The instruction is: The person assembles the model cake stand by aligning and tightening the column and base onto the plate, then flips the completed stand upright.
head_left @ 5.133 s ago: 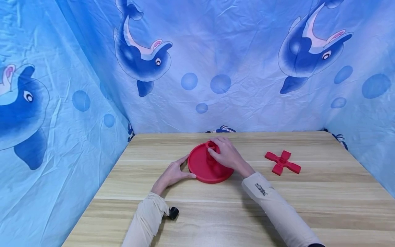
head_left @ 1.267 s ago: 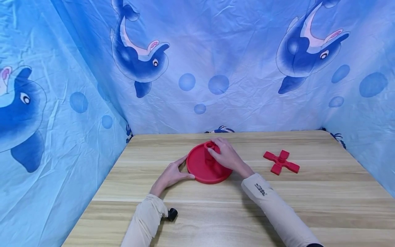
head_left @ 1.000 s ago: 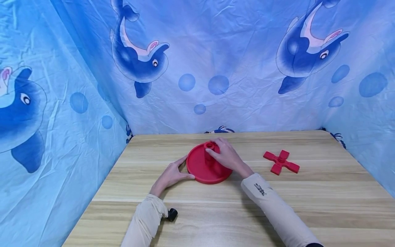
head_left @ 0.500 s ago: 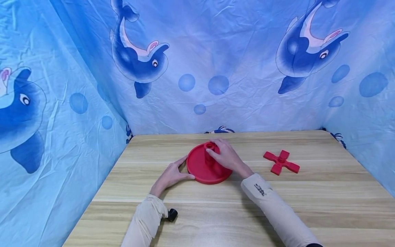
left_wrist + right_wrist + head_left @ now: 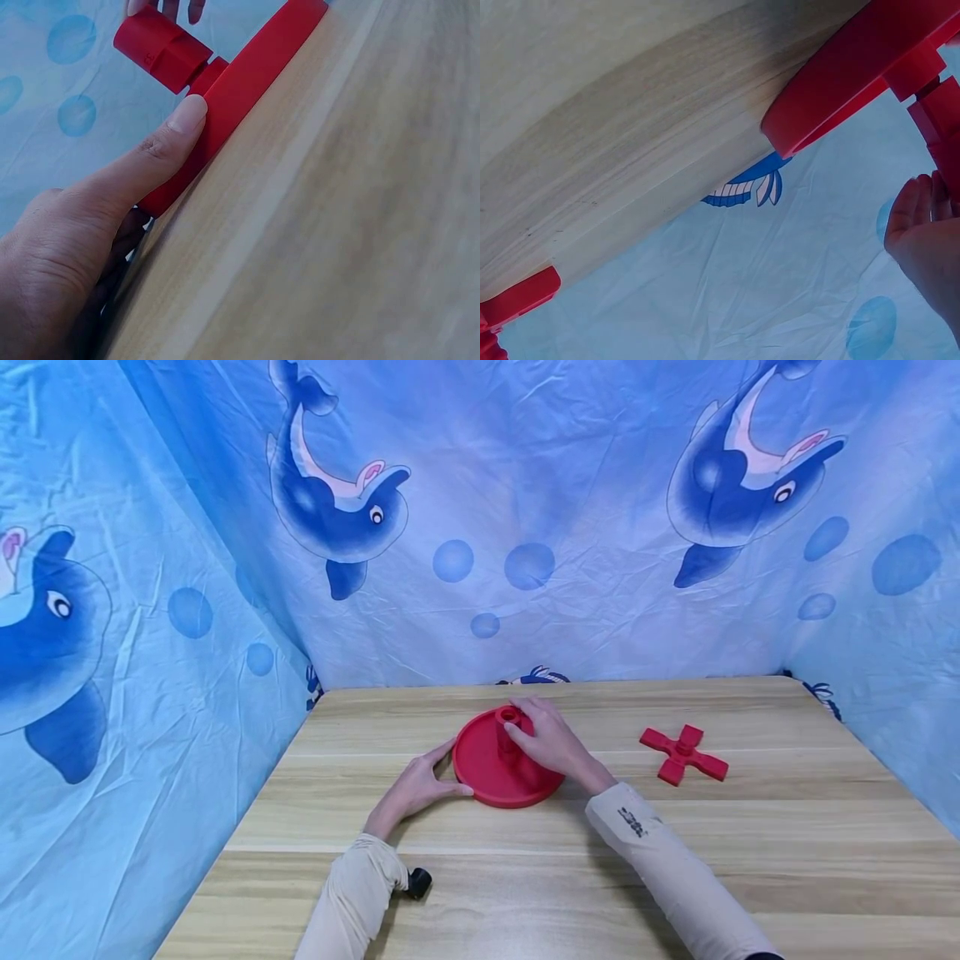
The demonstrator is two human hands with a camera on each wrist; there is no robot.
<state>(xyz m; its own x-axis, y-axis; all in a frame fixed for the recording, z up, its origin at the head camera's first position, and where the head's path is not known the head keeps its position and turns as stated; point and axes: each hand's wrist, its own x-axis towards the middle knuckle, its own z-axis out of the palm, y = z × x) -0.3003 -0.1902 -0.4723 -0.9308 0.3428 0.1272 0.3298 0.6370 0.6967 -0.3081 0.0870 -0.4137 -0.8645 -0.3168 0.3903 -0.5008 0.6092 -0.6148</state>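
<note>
A round red tray [image 5: 480, 764] with a low rim lies flat on the table. My left hand [image 5: 414, 787] holds its left side, with the thumb at the near edge and the fingers at the far edge. From the tray's middle stands a hollow red post [image 5: 507, 739], open at the top. My right hand [image 5: 551, 739] grips the post near its top, thumb on the near side. In the left wrist view, a narrow neck shows between the post [image 5: 161, 51] and the short stub [image 5: 208, 77] on the tray.
A red four-armed cross piece [image 5: 684, 754] with a raised centre lies to the right of the tray. The wooden table [image 5: 525, 893] ends at a blue dolphin-print cloth [image 5: 600, 627] behind. A small black device [image 5: 418, 882] sits at my left wrist.
The head view has shifted slightly. Both hands keep their places on the tray and the post. The cross piece has not moved on the table.
</note>
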